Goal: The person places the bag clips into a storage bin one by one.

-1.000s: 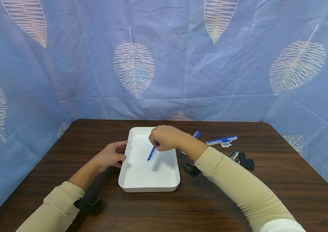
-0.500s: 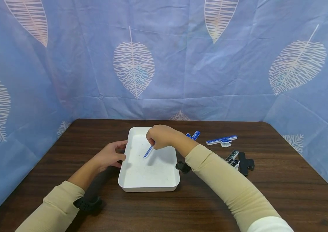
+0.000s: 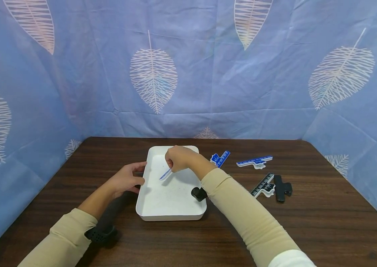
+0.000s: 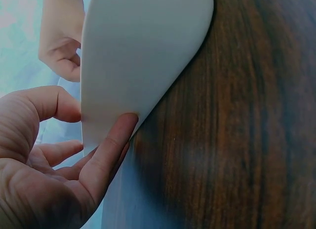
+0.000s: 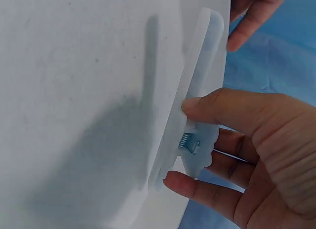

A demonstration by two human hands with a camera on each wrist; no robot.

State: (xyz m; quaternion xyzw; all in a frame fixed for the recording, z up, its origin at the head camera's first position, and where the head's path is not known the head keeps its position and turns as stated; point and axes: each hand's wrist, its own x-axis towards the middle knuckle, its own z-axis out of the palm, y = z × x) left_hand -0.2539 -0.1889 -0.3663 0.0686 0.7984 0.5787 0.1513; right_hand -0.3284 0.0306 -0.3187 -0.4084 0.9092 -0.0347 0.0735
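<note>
blue backdrop (image 3: pixel 195 81) | pale leaf motifs (image 3: pixel 154 78) | dark wood-grain table (image 3: pixel 325 222) beneath

Soft light fills the head view; the right hand (image 3: pixel 182 157) casts a blurred grey shadow in the white tray (image 3: pixel 161 202); the left wrist view is washed out at left.

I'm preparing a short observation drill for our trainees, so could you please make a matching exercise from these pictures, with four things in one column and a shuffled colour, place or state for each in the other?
Places are as seen in the head view.

1. Tray
2. Left hand
3. Right hand
4. Plain black clip

A. Pinching a blue-and-white clip over the tray
B. Lying on the table, right of the tray
C. White
D. Touching the tray's left side

Pairs: 1-C, 2-D, 3-A, 4-B
</note>
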